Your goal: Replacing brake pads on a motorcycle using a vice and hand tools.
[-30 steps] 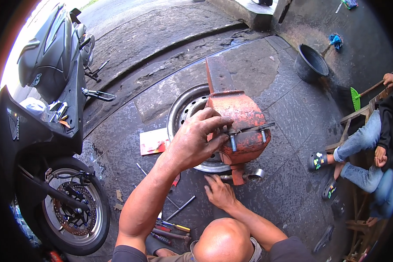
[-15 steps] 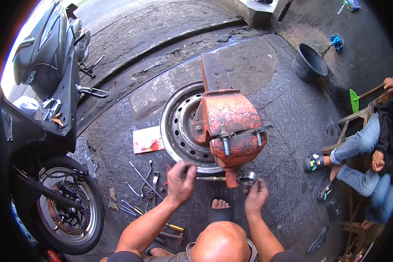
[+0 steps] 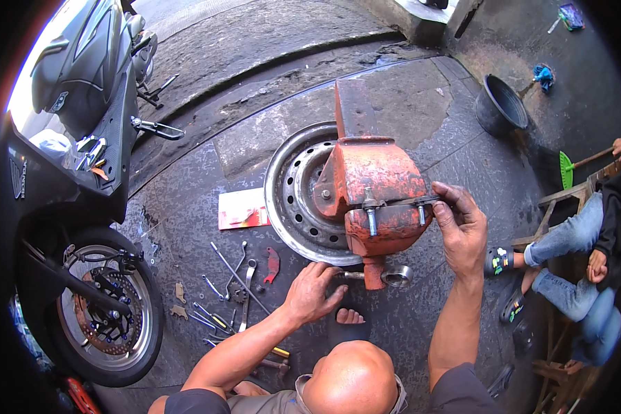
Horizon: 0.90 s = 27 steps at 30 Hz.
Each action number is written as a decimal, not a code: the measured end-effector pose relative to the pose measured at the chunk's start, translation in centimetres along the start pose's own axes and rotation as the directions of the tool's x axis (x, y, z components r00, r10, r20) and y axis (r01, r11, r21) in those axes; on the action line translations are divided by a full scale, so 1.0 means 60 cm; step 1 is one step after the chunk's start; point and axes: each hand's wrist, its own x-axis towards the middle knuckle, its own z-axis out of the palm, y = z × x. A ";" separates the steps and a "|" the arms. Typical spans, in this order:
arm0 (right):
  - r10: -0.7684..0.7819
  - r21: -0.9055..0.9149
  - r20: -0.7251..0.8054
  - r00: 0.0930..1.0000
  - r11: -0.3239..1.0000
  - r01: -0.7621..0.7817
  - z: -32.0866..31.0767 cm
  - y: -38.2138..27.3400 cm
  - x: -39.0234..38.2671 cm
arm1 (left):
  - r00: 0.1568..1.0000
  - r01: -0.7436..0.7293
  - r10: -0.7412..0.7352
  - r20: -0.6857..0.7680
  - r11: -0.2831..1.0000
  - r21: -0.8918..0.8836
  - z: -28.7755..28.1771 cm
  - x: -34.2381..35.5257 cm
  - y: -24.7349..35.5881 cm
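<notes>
Head view: the right hand [image 3: 462, 231] pinches a thin grey metal bracket with two bolts [image 3: 397, 205], clamped in the rusty orange bench vise [image 3: 376, 193] on a steel wheel rim [image 3: 297, 196]; stiff, light, best held by its edge. Left hand [image 3: 310, 293] spread open at the vise handle [image 3: 355, 275]

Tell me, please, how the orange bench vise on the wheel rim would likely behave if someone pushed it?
The orange vise looks like thick cast metal, so probably heavy and rigid. It sits on a steel wheel rim, apparently as a base, so it likely resists tipping. The right hand grips its jaw area.
</notes>
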 end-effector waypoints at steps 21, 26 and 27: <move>-0.085 0.131 -0.034 0.996 0.987 0.089 0.011 0.030 0.006 | 0.986 -0.101 0.053 -0.160 0.945 -0.310 -0.183 0.196 0.100; -0.079 0.174 -0.049 0.996 0.981 0.087 0.013 0.022 0.006 | 0.983 -0.123 0.046 -0.176 0.884 -0.452 -0.173 0.198 0.092; -0.075 0.175 -0.047 0.996 0.981 0.082 0.013 0.025 0.005 | 0.985 -0.123 0.057 -0.161 0.891 -0.436 -0.175 0.197 0.093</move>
